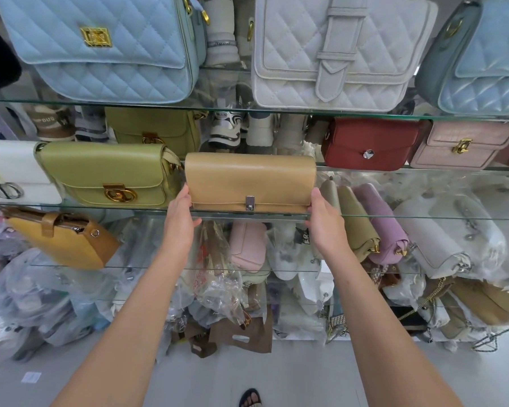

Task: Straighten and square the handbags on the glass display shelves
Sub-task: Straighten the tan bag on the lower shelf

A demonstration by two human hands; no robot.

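Note:
A tan flap handbag (250, 180) with a small silver clasp stands upright at the front edge of the middle glass shelf (423, 217). My left hand (181, 221) holds its left end and my right hand (323, 221) holds its right end, thumbs up along the bag's sides, fingers hidden behind or under it. An olive-green bag (106, 173) with a gold clasp stands just left of it, and a white bag (12, 171) sits further left. A red bag (370, 143) and a pink bag (462, 145) stand behind on the right.
The upper glass shelf (218, 108) carries a pale-blue quilted bag (106, 45), a white quilted bag (338, 51) and another blue bag (482, 60). Lower shelves hold a mustard bag (65, 239), lilac and beige bags and plastic-wrapped stock. Bagged goods pile on the floor.

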